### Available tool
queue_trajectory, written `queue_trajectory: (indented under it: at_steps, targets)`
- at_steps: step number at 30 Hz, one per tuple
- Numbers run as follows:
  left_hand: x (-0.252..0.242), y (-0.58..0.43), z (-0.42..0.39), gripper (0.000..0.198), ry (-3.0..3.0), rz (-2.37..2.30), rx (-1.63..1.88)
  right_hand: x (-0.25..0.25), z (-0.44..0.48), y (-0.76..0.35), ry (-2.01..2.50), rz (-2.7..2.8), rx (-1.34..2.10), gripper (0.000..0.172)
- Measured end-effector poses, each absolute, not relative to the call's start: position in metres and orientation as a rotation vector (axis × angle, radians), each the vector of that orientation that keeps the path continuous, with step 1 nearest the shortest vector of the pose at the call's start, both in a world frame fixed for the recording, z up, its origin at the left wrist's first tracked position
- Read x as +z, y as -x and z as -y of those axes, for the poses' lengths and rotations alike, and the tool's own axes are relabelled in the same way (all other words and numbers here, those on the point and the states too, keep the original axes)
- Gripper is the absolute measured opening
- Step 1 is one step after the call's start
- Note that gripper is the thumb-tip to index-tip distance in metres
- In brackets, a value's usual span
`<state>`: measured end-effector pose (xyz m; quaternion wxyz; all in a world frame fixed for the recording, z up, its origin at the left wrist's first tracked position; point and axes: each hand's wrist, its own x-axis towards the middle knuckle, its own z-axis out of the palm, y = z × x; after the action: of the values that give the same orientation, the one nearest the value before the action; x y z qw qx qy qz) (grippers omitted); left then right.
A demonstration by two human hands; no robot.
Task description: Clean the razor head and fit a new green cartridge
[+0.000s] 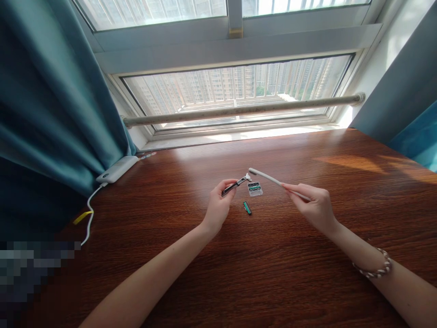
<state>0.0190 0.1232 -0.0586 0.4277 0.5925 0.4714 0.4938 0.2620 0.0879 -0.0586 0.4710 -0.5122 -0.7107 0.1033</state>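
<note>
My left hand (218, 203) is closed round the dark handle of a razor (236, 184), holding it above the wooden table (239, 273) with its head pointing right. My right hand (312, 202) pinches a white toothbrush (273, 180) by its handle; the brush head reaches left and sits right by the razor's head. Under the two tips lies a small clear blade-cartridge case (255, 188). A single green cartridge (247, 207) lies on the table between my hands. A beaded bracelet (375, 269) is on my right wrist.
A white power bank (117, 169) with a white cable (89, 214) lies at the table's back left, beside a teal curtain (51, 114). A window with a horizontal rail (239, 109) runs along the far edge. A blue surface (416, 136) is at the right.
</note>
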Motion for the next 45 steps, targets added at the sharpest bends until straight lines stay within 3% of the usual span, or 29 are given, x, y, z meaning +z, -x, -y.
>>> queue_trajectory:
  at_steps: [24,45]
  targets:
    - [-0.0583,-0.0244,-0.1207,0.039,-0.97,-0.909,1.037,-0.0609,-0.0837,-0.2577,1.179,1.813,0.178,0.026]
    - [-0.0533,-0.0249,-0.1187,0.038,-0.937,-0.85,0.962,-0.0618,-0.0811,-0.254,1.299,1.763,0.052,0.027]
